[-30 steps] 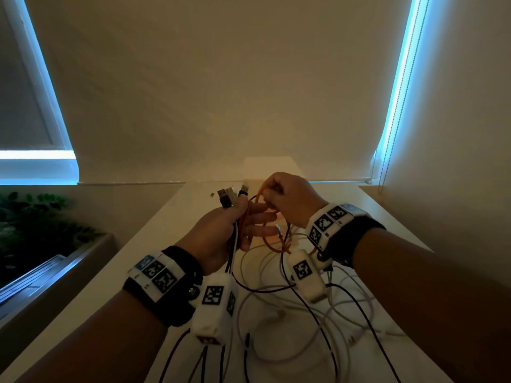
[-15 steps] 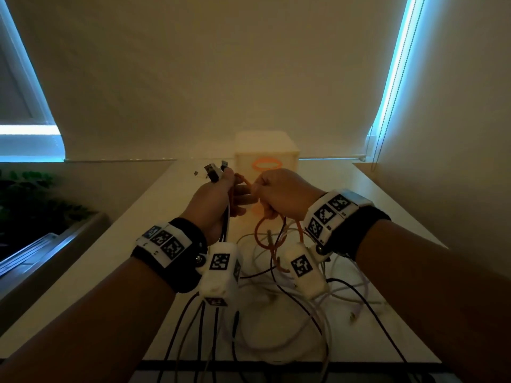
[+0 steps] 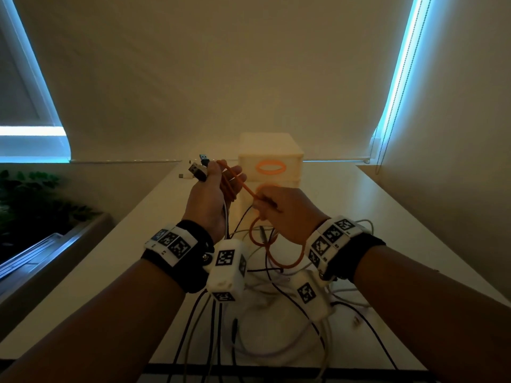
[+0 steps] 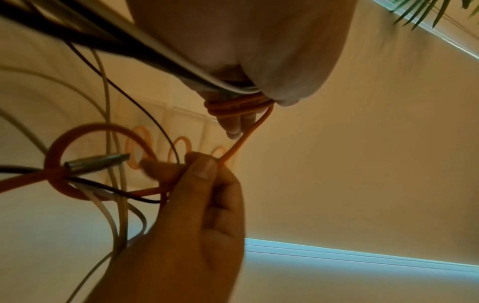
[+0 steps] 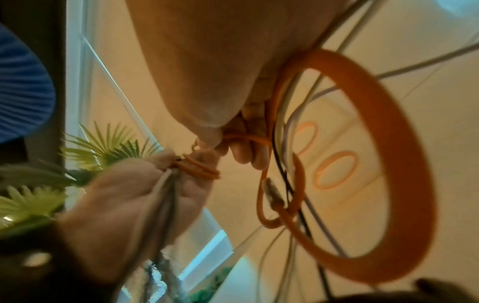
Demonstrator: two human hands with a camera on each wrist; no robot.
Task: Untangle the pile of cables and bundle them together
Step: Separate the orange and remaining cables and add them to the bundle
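Note:
My left hand (image 3: 214, 194) is raised over the white table (image 3: 387, 217) and grips a bundle of black and white cables, their USB plugs (image 3: 199, 168) sticking out above the thumb. Several turns of an orange cable (image 3: 231, 183) lie round its fingers (image 4: 234, 123). My right hand (image 3: 279, 211) pinches the same orange cable (image 4: 241, 141) just right of the left hand, and the stretch between the two is taut. Below the right hand the orange cable (image 5: 404, 164) hangs in loose loops with a metal plug (image 4: 95, 163) among them. A tangle of white and black cables (image 3: 276, 327) lies on the table under my wrists.
A cream drawer box (image 3: 271, 158) with orange ring handles stands at the back of the table against the blind. A wall runs along the right. Left of the table a green plant (image 3: 30, 200) stands beyond a ledge. The table's near edge (image 3: 276, 366) is below my forearms.
My right hand has drawn away from the left, down and to the right, pulling the orange cable taut. The left hand has risen and its fingers have opened a little. The view has tilted upward.

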